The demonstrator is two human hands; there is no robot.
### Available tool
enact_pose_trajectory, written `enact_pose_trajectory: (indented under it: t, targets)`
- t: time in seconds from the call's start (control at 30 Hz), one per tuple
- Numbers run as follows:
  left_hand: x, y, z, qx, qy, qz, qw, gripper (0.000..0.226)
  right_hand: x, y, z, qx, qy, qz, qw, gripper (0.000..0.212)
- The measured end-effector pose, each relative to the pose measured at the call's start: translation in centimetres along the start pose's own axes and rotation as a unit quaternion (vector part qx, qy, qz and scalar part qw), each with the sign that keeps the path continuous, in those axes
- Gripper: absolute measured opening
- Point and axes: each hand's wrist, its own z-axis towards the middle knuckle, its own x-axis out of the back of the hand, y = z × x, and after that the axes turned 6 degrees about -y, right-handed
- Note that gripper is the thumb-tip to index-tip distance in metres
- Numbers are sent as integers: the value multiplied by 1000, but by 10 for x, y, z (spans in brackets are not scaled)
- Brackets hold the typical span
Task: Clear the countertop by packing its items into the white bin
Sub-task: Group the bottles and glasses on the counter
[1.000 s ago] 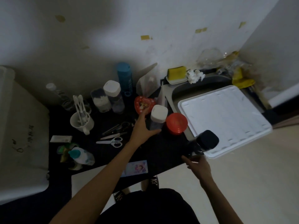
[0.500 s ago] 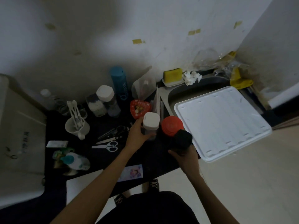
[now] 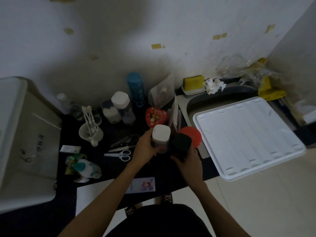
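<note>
Right hand: the right hand (image 3: pixel 189 164) has its fingers wrapped round a matt black cylindrical container (image 3: pixel 181 145), gripped from below and held over the front of the dark worktop (image 3: pixel 164 171).
Left hand: the left hand (image 3: pixel 145 147) curls round a clear jar with a rounded-square white cap (image 3: pixel 161 134), held upright and touching the black container's side.
Front edge: a glossy printed card with a pink picture (image 3: pixel 143 184) lies flat beside a plain white sheet (image 3: pixel 92 194).
Middle worktop: small white-handled scissors (image 3: pixel 120 154) lie flat, with dark metal scissors (image 3: pixel 126 139) just behind them; a round red plastic lid (image 3: pixel 192 136) sits behind the black container.
Left side: a white ceramic mug holding white plastic sticks (image 3: pixel 90 131) stands upright; a crumpled soft pouch with a teal cap (image 3: pixel 85 168) lies nearer.
White bin: the large smooth white plastic bin (image 3: pixel 22 142) stands at the far left, well apart from both hands.
Sink: a flat white ribbed plastic tray (image 3: pixel 246 135) lies across the basin.
Back wall: a red heart-shaped tin (image 3: pixel 156 116), a tall blue cylindrical bottle (image 3: pixel 136 88) and a yellow sponge in a white dish (image 3: pixel 193 83).
</note>
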Motion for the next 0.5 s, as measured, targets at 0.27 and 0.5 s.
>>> enact_pose_trajectory:
  t: [0.27, 0.5]
  targets:
    - [4, -3, -6, 15, 37, 1, 999, 75, 3, -15, 14, 57, -20, -28, 998, 59]
    - [4, -7, -5, 19, 8, 6, 1000, 72, 12, -22, 34, 56, -45, -31, 997, 48]
